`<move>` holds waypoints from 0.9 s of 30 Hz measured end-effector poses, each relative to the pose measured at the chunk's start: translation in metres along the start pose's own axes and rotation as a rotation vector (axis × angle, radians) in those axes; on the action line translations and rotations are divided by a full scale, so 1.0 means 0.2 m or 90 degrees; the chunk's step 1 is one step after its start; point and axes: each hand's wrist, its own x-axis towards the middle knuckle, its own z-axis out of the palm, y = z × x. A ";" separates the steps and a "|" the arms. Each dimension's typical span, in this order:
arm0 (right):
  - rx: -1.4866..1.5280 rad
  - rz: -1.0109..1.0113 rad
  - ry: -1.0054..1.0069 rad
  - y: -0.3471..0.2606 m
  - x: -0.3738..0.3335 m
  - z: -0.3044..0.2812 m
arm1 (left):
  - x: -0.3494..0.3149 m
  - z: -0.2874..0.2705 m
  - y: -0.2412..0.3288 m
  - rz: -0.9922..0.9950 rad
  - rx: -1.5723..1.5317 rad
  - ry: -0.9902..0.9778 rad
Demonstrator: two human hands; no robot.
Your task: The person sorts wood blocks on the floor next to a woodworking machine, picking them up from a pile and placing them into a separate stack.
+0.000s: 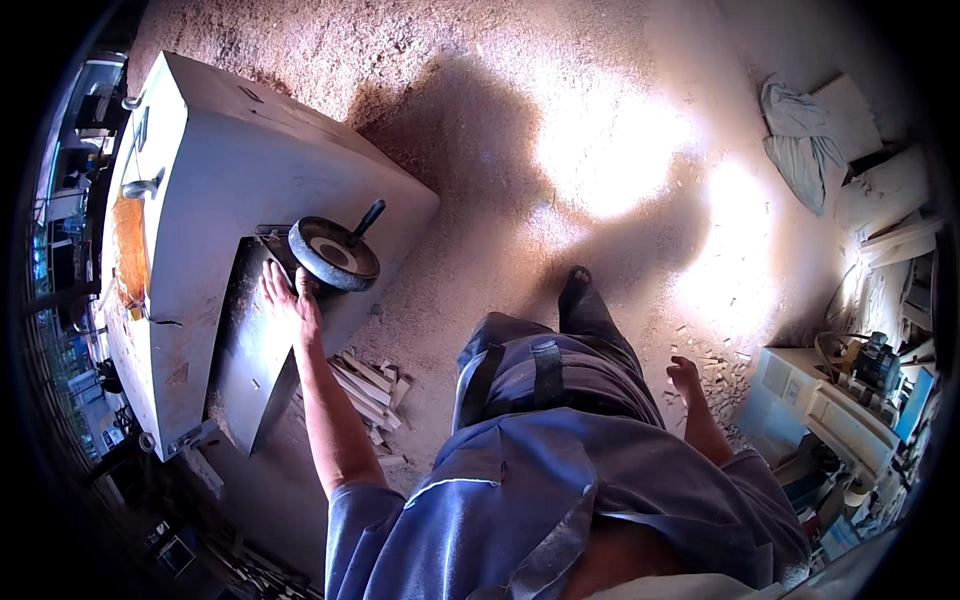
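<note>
Head view, wheel (pixel 334 254): on the machine (pixel 285 165), toward ten o'clock.
Left hand (pixel 293 303): nine o'clock, flattened, fingers extended, just beside the wheel, gripping nothing.
Right hand (pixel 686 378): four o'clock, fingers loosely curled, nothing visible held.
Sticks (pixel 365 390): eight o'clock.

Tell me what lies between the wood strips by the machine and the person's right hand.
Wood strips to right hand, head view: dusty floor, the person's clothed body, then more floor.

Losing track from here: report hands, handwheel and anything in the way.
Left hand open, beside handwheel. Right hand loosely curled, away from it. Handwheel on white machine. Wood strips on floor nearby.
</note>
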 end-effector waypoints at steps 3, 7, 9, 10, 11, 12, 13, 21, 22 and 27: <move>-0.048 -0.149 0.055 -0.49 0.58 -0.40 | 0.03 0.01 -0.07 -0.148 -0.033 0.016; 0.014 -0.206 0.144 -1.45 1.09 -0.66 | 0.03 -0.03 0.03 -0.145 -0.008 0.067; 0.032 -0.287 0.099 -1.95 1.25 -0.62 | 0.02 -0.08 0.08 -0.145 -0.016 0.092; 0.048 -0.345 0.088 -2.14 1.34 -0.58 | 0.03 -0.07 0.13 -0.160 -0.019 0.094; 0.062 -0.400 0.087 -2.32 1.44 -0.55 | 0.07 -0.07 0.20 -0.162 -0.021 0.082; 0.067 -0.420 0.048 -2.52 1.51 -0.49 | 0.08 -0.04 0.21 -0.173 -0.034 0.088; 0.057 -0.451 0.039 -2.73 1.51 -0.36 | 0.09 -0.05 0.23 -0.183 -0.028 0.098; -0.104 -0.485 -0.456 -4.23 0.90 0.41 | 0.09 -0.15 0.24 -0.279 -0.046 0.117; -0.097 -0.440 -0.478 -4.46 0.79 0.48 | 0.10 -0.18 0.24 -0.292 -0.031 0.115; -0.070 -0.540 -0.540 -5.55 0.66 0.90 | 0.15 -0.12 0.28 -0.470 -0.019 0.174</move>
